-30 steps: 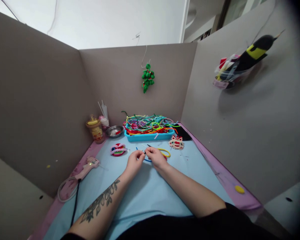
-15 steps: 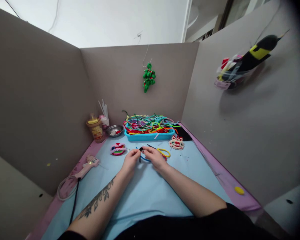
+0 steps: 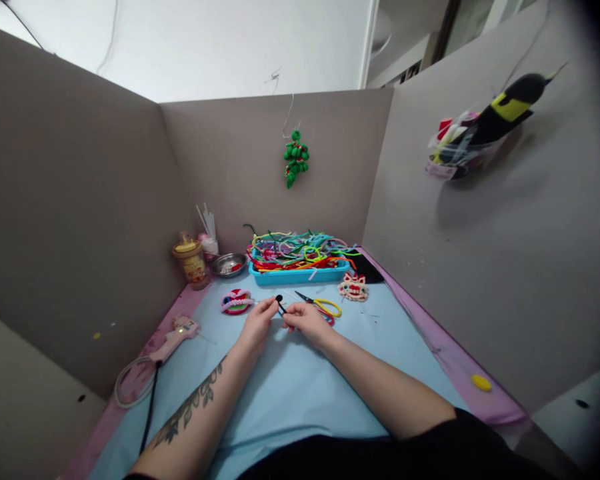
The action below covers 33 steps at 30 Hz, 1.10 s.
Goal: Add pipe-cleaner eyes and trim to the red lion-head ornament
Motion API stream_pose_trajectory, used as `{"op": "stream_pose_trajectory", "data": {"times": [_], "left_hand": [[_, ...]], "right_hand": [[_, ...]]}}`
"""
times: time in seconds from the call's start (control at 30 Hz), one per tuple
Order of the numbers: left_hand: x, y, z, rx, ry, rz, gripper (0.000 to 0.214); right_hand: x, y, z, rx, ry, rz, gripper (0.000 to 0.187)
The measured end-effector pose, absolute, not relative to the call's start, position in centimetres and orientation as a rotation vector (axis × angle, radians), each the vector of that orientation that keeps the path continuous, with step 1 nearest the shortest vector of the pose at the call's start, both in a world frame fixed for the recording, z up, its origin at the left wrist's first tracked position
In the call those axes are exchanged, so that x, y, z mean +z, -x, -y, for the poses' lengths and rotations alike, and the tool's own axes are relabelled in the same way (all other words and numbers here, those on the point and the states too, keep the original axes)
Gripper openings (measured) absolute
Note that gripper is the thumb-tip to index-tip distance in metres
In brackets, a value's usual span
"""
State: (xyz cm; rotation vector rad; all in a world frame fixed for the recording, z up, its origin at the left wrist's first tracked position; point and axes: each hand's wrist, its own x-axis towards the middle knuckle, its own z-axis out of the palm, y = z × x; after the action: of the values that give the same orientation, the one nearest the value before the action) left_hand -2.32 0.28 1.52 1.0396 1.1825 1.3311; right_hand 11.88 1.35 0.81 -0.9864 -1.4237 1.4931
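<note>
A black pipe cleaner (image 3: pixel 279 299) is coiled into a small disc at one end, with a short straight tail. My left hand (image 3: pixel 263 317) pinches it by the coil. The tail runs to the fingertips of my right hand (image 3: pixel 305 317), which are closed on it. Just beyond the right hand lie scissors (image 3: pixel 330 307) with yellow and red handles, partly hidden by that hand. Left of my hands on the blue cloth rests a round pink, red and green pipe-cleaner piece (image 3: pixel 237 302).
A blue tray (image 3: pixel 300 276) heaped with coloured pipe cleaners stands at the back. Near it are a metal bowl (image 3: pixel 229 265), a lidded cup (image 3: pixel 191 265) and a cream-and-red pipe-cleaner face (image 3: pixel 353 287). A pink glue gun (image 3: pixel 177 337) with its cord lies at left. Grey panels surround the table.
My right hand has shifted slightly down and drawn the black tail out to the right. The coil now shows clearly at my left fingertips, and more of the scissors is visible.
</note>
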Motion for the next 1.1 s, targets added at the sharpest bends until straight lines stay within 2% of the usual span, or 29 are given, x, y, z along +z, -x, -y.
{"op": "stream_pose_trajectory", "data": {"times": [0.27,0.57,0.77,0.87,1.1], "left_hand": [[1.8,3.7,-0.8,1.327,-1.447,-1.398,0.028],[1.6,4.3,-1.3,1.206,-1.793,-1.458,0.020],[1.7,4.0,-1.1,0.982,-2.120,-1.324,0.015],[1.8,4.0,-1.0,0.962,-2.117,-1.274,0.012],[2.0,4.5,-1.3,1.075,-1.765,-1.318,0.021]], "right_hand": [[0.4,-12.2,-1.9,1.370,1.056,1.582,0.013],[1.1,-13.8,-2.9,1.004,1.134,1.836,0.008],[2.1,-14.8,-3.1,0.675,1.106,2.157,0.011],[2.4,-15.0,-3.0,0.571,1.091,2.257,0.013],[1.9,-15.0,-3.4,0.621,1.115,2.180,0.013]]}}
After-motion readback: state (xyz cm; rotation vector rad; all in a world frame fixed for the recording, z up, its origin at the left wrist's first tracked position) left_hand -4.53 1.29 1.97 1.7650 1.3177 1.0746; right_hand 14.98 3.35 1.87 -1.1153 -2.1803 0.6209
